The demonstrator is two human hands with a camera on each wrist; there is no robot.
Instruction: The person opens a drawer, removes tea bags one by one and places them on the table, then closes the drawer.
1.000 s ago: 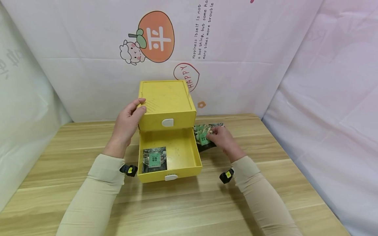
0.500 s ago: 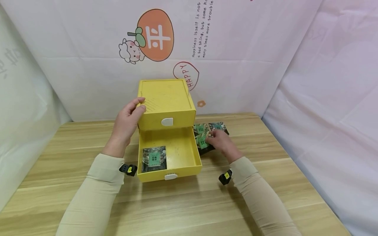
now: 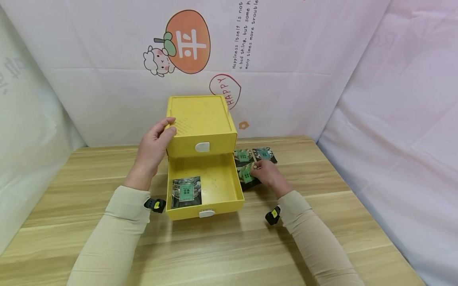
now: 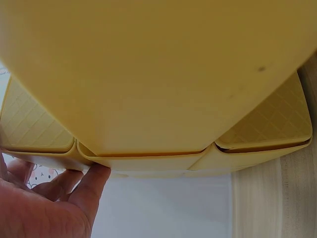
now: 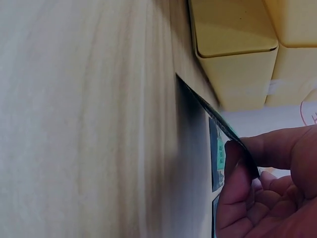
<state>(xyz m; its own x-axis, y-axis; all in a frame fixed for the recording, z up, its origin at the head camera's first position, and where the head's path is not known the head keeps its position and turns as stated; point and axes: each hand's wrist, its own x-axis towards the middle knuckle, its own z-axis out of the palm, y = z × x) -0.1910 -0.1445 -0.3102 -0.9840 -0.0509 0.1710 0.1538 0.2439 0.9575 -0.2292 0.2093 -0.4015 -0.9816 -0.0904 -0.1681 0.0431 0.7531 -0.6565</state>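
Note:
My left hand (image 3: 153, 143) rests at the upper left edge of a yellow two-drawer storage box (image 3: 200, 116), its fingertips on the top. In the left wrist view, the fingers (image 4: 91, 186) touch the box's edge. The lower drawer (image 3: 218, 178) is pulled out, with one flat dark packet (image 3: 187, 192) with a green label inside at the left. To the right of the box, my right hand (image 3: 267, 174) pinches a similar packet (image 3: 246, 174) by its edge between thumb and fingers. In the right wrist view, this packet (image 5: 213, 116) is tilted over the table.
Two more packets lie behind the held one: one beside the box (image 3: 244, 155), another farther right (image 3: 264, 154). The upper drawer (image 3: 179, 147) is closed. A printed white curtain (image 3: 286, 99) stands behind the wooden table (image 3: 214, 250).
My right hand has drawn the pinched packet slightly toward me, uncovering more of the packets behind. The left hand holds its place on the box.

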